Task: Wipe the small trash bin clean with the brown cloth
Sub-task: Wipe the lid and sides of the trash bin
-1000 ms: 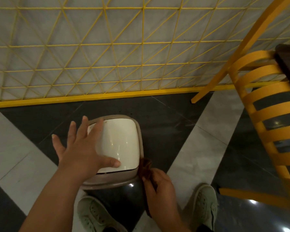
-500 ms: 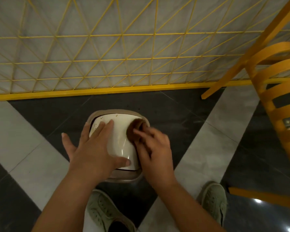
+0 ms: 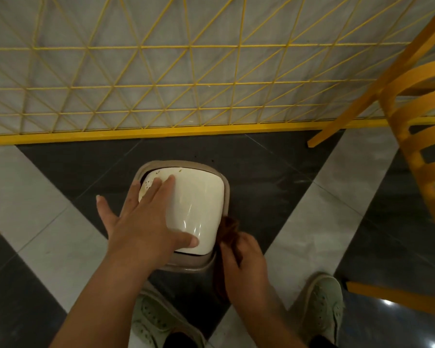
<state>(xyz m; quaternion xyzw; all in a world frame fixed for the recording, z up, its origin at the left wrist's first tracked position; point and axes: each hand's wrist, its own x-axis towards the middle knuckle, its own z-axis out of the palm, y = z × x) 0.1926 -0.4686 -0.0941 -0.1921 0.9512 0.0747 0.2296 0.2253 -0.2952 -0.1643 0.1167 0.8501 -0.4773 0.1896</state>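
Note:
The small trash bin (image 3: 199,197) stands on the floor between my feet, with a cream swing lid in a taupe rim. Small specks dot the lid's far left corner. My left hand (image 3: 146,222) lies flat on the lid's left half, fingers spread, thumb near the lid's near edge. My right hand (image 3: 244,262) is shut on the brown cloth (image 3: 229,229) and presses it against the bin's near right side, below the rim. Part of the cloth is hidden under my fingers.
A yellow wire lattice fence (image 3: 186,71) with a yellow base rail runs behind the bin. An orange slatted chair (image 3: 422,136) stands to the right, one leg angled toward the fence. My two green shoes (image 3: 322,307) flank the bin on the grey and white tiled floor.
My right hand with the cloth has slid off the top of the lid down to the bin's near right side. My left hand stays flat on the lid.

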